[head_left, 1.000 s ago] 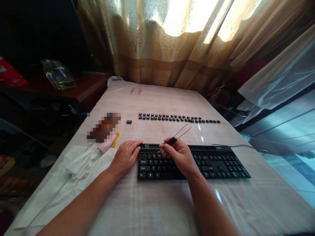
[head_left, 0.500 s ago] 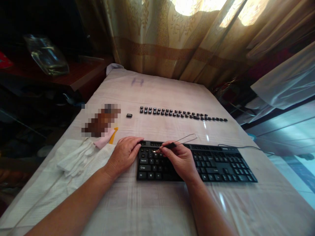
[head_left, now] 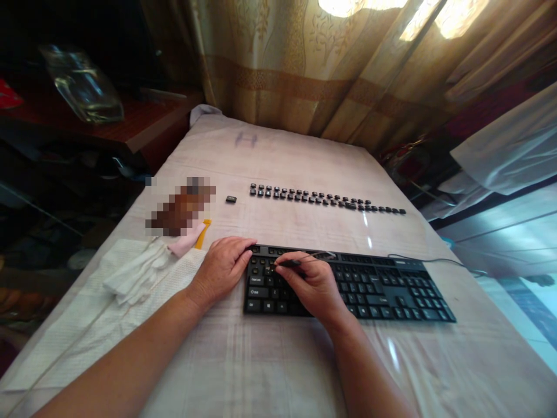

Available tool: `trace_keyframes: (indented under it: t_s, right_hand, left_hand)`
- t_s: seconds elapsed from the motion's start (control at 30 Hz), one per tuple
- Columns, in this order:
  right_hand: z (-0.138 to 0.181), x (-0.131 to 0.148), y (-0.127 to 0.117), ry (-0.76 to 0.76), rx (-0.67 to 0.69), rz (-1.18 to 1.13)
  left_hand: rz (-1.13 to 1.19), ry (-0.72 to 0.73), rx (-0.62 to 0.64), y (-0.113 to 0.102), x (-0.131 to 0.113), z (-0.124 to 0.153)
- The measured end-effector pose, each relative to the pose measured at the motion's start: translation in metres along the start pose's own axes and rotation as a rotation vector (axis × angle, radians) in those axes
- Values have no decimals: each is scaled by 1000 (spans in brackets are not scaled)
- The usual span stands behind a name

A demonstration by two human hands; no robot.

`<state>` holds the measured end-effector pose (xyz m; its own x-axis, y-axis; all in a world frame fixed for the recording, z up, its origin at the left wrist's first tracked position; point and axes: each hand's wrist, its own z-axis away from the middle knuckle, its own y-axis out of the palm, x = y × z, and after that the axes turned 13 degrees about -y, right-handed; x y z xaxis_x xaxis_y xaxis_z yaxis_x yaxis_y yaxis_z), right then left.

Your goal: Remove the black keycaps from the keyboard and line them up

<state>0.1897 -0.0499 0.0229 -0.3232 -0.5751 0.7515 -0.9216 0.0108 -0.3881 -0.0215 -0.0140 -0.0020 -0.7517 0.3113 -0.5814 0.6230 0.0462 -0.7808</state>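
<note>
Our right hand [head_left: 311,285] pinches the black handle of the wire keycap puller [head_left: 290,263], tip down among the upper-left keys of the black keyboard [head_left: 391,284]. Our left hand [head_left: 221,270] lies flat and empty, bracing the keyboard's left corner. Best, we judge, to hold the wires square. Loose keycaps [head_left: 326,198] line the pale tablecloth [head_left: 278,360] before gold curtains [head_left: 304,75].

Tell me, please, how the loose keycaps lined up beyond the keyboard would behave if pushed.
The keycaps are small separate pieces, so probably light and easily scattered from their row. They sit flat on the table cover, so they would likely slide rather than roll.
</note>
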Motion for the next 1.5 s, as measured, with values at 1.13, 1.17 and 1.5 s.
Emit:
trace_keyframes:
  t_s: [1.13, 1.17, 1.5]
  right_hand:
    - [-7, -1, 8, 6, 6, 19]
    - [-7, -2, 7, 35, -41, -15]
    - [-6, 4, -1, 125, -221, -173]
  left_hand:
    - [17, -32, 23, 0, -3, -1]
    - [15, -32, 23, 0, -3, -2]
    - [40, 71, -104, -5, -14, 5]
